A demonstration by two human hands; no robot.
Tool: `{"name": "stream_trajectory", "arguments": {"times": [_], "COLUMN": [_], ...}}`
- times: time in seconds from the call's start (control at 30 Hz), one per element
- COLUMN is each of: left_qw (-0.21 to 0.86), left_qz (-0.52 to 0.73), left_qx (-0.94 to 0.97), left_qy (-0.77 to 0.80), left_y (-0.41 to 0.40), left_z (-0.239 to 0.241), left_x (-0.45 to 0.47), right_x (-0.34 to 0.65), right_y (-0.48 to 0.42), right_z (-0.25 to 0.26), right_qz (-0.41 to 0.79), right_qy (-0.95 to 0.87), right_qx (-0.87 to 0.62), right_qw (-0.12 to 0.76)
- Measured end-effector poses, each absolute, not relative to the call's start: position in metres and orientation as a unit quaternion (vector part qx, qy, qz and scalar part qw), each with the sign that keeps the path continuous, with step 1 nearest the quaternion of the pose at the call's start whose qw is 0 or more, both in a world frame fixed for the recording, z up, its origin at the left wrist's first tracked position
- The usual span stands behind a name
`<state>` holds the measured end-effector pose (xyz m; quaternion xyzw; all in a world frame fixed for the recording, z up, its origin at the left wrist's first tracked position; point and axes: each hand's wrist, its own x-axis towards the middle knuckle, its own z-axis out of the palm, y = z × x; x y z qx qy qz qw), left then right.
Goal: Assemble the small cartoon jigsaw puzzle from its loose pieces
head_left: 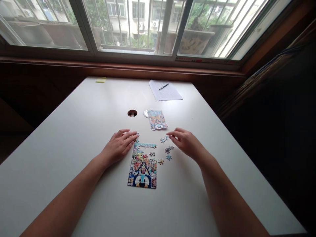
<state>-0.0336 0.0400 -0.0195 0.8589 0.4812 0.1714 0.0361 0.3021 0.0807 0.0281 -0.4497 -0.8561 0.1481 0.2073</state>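
A partly assembled jigsaw puzzle (144, 171) with a blue cartoon dog's face lies flat on the white table, with gaps in its upper part. My left hand (119, 144) rests at its upper left corner, fingers stretched out over loose pieces (137, 139) that they partly cover. To the right of the puzzle, my right hand (184, 140) has its thumb and index fingertips close together at the edge of a puzzle piece (166, 138). Several other loose pieces (169, 150) lie below those fingertips. One loose piece (152, 154) sits inside the puzzle's gap.
Beyond the puzzle lies a reference picture card (157, 120), overlapping a round silvery disc (145, 114). A cable hole (132, 113) opens in the table (74, 131). Farther back are paper sheets (168, 93) with a pen (163, 87), and yellow strips (101, 80). Windows line the far side.
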Motion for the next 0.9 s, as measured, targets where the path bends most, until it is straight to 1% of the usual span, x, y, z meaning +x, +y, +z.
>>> {"name": "stream_trajectory", "arguments": {"times": [0.47, 0.7, 0.9], "left_qw": [0.016, -0.002, -0.010], "left_qz": [0.249, 0.230, 0.241], "left_qx": [0.845, 0.862, 0.857], "left_qy": [0.472, 0.452, 0.455], "left_y": [0.042, 0.041, 0.040], "left_z": [-0.019, -0.018, -0.015], "left_x": [-0.044, -0.037, -0.039], "right_x": [0.301, 0.298, 0.298], "right_y": [0.080, 0.078, 0.078], "right_z": [0.029, 0.030, 0.030], "right_qz": [0.140, 0.143, 0.143], "right_qy": [-0.866, -0.872, -0.874], "right_qx": [-0.431, -0.421, -0.418], "right_qw": [0.211, 0.204, 0.202]}}
